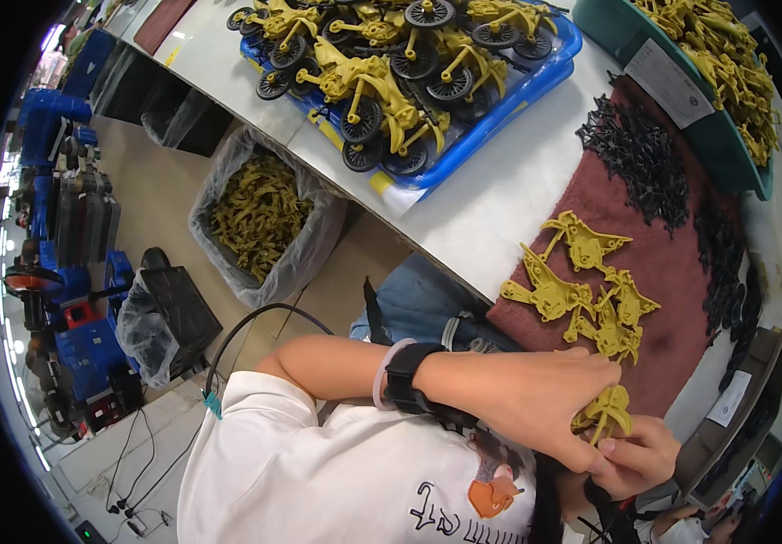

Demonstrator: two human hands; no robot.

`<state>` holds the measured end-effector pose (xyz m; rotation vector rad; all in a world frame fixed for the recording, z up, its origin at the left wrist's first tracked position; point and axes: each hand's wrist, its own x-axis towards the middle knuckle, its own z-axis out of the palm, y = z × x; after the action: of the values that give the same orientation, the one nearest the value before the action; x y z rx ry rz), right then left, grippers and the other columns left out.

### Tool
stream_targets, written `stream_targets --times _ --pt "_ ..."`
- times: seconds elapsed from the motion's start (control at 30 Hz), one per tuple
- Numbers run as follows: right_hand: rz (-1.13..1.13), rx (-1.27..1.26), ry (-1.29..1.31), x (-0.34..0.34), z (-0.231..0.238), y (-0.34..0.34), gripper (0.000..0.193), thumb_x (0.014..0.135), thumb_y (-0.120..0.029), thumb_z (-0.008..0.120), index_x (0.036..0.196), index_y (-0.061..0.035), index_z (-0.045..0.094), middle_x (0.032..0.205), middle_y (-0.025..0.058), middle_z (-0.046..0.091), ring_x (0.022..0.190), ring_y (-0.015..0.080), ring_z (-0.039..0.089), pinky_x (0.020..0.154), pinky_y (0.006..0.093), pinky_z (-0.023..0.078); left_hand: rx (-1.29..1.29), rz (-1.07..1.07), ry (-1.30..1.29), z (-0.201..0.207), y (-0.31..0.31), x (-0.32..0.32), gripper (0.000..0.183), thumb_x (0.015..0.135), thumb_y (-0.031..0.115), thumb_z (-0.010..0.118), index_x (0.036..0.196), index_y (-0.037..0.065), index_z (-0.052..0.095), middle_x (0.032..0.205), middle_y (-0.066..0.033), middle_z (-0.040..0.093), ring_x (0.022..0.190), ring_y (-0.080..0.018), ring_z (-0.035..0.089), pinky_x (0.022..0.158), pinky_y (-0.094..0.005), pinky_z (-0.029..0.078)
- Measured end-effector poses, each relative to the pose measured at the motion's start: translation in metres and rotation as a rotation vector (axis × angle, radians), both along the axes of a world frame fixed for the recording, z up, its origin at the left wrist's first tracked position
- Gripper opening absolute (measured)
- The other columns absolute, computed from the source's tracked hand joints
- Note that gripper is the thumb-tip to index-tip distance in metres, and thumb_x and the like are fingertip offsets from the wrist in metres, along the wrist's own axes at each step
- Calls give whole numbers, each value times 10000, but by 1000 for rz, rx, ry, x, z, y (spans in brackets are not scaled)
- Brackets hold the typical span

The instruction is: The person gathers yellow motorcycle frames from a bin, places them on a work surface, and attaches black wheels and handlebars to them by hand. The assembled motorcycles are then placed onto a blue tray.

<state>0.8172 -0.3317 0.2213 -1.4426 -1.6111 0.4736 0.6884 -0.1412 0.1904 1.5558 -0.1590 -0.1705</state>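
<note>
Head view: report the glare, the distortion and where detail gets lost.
In the head view, bright lights glare white at the left rim; in the head view, fisheye distortion bends outlying straight edges, with black filling the corners; in the head view, yellow molded pieces on the maroon cloth read clearly, but the heaped small black parts are hard to tell apart.

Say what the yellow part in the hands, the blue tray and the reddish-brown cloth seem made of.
Yellow part: probably moulded plastic, matte, evenly coloured. Blue tray: likely rigid plastic, glossy, highlights along its rim. Reddish-brown cloth: matte fabric, fuzzy-looking surface; fibre unclear.
</note>
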Motion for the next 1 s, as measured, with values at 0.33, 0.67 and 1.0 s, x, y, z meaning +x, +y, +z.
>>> stream_targets --times 0.33,0.67,1.0 --pt "99 160 516 27 -19 -40 289 786 -71 794 1005 43 643 826 245 688 626 304 714 562 395 602 -565 -375 95 -12 18 0 733 730 149 625 1384 -20 339 1386 -202 367 1245 -305 419 996 -394 381" --pt "-933 36 668 13 -38 -95 150 885 55 587 1032 31 569 974 215 662 751 241 691 662 314 563 -903 352 -303 -19 45 20 269 751 103 649 918 177 452 1250 -109 476 1286 -288 454 1029 -500 433" --pt "-1035 -245 142 9 -43 -89 124 818 76 640 914 15 688 945 100 653 774 169 627 687 259 487 114 423 -164 1 -5 81 235 804 -92 621 976 29 515 1165 -139 559 1184 -264 547 974 -342 444"
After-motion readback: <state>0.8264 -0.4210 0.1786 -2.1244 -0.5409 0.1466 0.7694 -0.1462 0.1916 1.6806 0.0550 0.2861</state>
